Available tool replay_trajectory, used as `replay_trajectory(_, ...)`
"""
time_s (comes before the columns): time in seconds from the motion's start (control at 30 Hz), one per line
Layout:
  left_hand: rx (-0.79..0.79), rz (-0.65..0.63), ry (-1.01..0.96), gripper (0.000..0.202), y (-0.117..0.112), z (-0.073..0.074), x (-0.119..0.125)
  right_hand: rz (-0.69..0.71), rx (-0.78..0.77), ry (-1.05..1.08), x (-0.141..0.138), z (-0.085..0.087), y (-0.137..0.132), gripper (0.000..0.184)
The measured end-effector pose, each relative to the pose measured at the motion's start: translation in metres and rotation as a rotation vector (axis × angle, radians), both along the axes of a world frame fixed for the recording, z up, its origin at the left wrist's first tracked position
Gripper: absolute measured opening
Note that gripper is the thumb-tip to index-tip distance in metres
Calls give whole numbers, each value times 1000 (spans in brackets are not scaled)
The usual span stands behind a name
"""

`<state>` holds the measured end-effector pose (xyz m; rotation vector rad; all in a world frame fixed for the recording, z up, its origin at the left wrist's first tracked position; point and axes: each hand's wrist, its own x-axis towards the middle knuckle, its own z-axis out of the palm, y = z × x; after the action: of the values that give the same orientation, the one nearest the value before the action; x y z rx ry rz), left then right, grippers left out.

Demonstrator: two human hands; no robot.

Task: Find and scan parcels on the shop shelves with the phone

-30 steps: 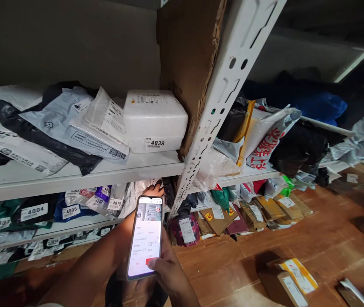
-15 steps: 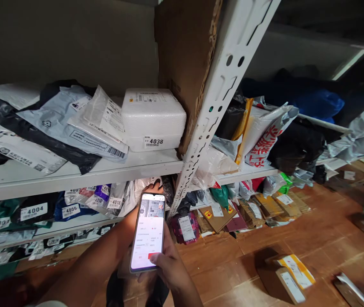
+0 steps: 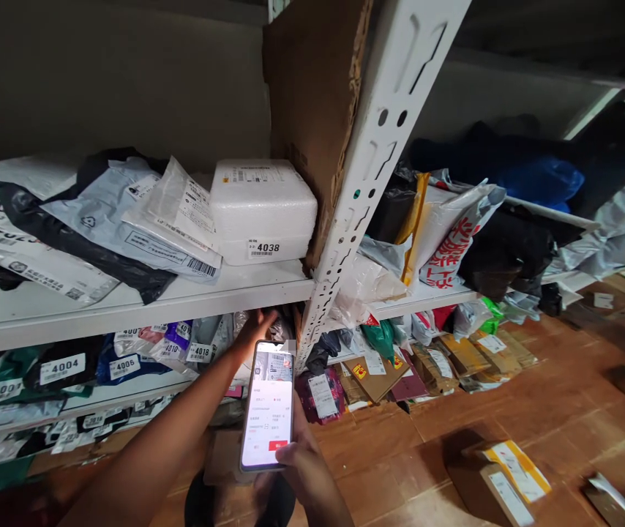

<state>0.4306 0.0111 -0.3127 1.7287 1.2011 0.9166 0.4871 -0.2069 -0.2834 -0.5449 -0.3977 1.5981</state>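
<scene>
My right hand (image 3: 306, 457) grips a lit smartphone (image 3: 268, 406) from its right side, the thumb over the screen's lower edge beside a red button. Beyond the phone, my left hand (image 3: 259, 327) reaches among wrapped parcels on the lower shelf. Its fingers are blurred and partly hidden, so whether it holds a parcel cannot be made out. A small whitish label-like patch (image 3: 285, 347) shows at the phone's top edge. Left of that hand lies a bag labelled 4018 (image 3: 200, 353). Above stands a white foam box (image 3: 263, 212) labelled 4038.
Bagged parcels (image 3: 120, 219) lie left of the foam box on the upper shelf (image 3: 142, 311). A white perforated post (image 3: 367, 176) and a cardboard divider (image 3: 312, 110) stand beside it. Cartons (image 3: 502, 476) sit on the tiled floor at right.
The phone and my right hand have shifted slightly right and down in view. A whitish patch now shows at the phone's top edge. My left hand stays among the lower parcels, its fingers positioned differently.
</scene>
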Motion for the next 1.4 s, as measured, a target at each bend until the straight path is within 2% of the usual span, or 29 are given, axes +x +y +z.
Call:
replay_trajectory(0.1,78,119,106,54,-1,2,0,-42,-56,-27,4,-5,-5,93)
replay_trajectory(0.2,207,246,199,49,-8,2,-12,-78,-101,-49,10,-10,-9,96)
replay_trajectory(0.3,330,180,290,27,-14,2,-25,-95,-139,-76,17,-19,-12,96)
replay_trajectory(0.4,400,50,361,20,-16,-1,-33,-115,-167,-99,22,-28,-9,96)
replay_trajectory(0.43,414,37,376,25,-16,-4,-35,-123,-169,-105,23,-29,-7,97)
replay_trajectory(0.57,405,113,388,75,-13,-18,-37,-137,-177,-162,27,-28,11,92)
replay_trajectory(0.63,379,123,377,85,-7,-24,-38,-122,-167,-195,32,-25,22,84)
replay_trajectory(0.83,326,29,315,87,11,-31,-45,90,-120,-337,64,-13,59,70)
replay_trajectory(1.07,294,14,255,94,12,-37,-46,360,-71,-511,104,15,93,62)
replay_trajectory(1.27,290,2,224,88,10,-36,-48,450,1,-562,117,29,110,54)
replay_trajectory(1.4,289,2,230,87,9,-36,-49,496,21,-577,118,34,112,58)
